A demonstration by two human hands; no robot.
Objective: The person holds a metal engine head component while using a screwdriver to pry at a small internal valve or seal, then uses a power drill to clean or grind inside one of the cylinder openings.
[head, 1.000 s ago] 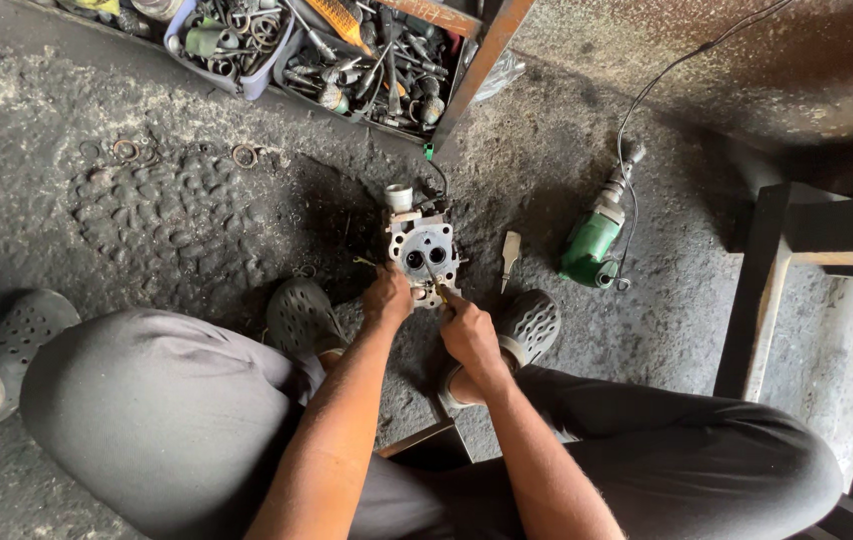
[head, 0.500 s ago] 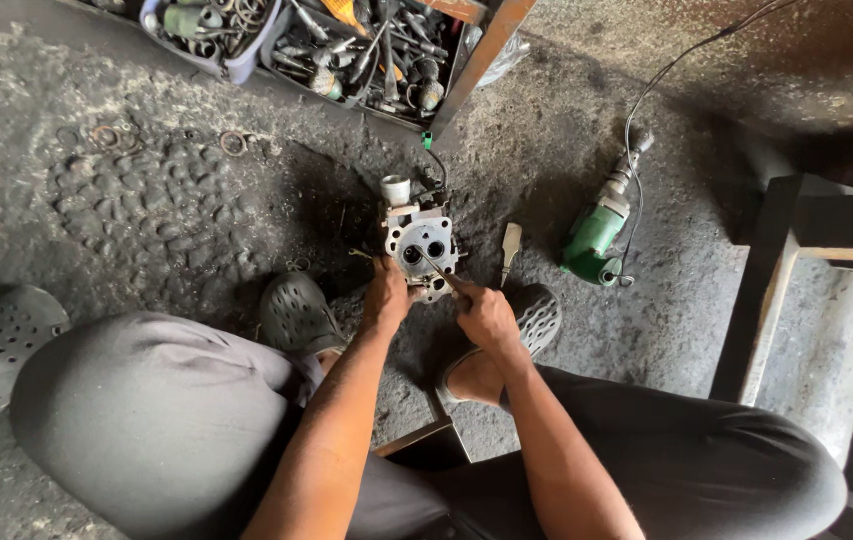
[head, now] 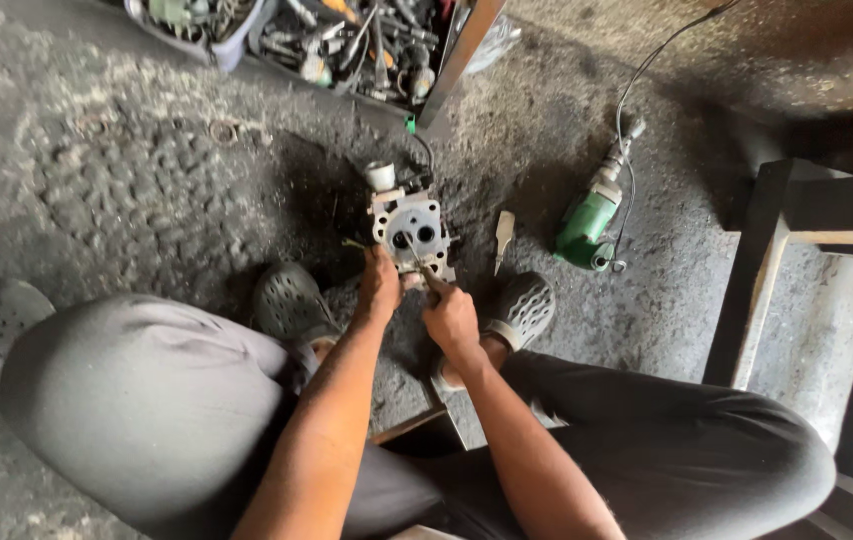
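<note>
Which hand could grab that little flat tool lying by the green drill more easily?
Probably the right hand. The small flat pale tool lies on the floor on its side of the grey metal engine part, while the left hand grips that part's near edge.

Engine part [head: 409,225] between tool tray [head: 347,40] behind and feet; drill [head: 589,222] right.

Both hands meet at the engine part [head: 413,228] at centre: left hand [head: 380,285] gripping its lower edge, right hand [head: 450,318] holding a thin tool against it, with a green drill [head: 587,226] at three o'clock and a parts tray [head: 347,45] at twelve.
</note>
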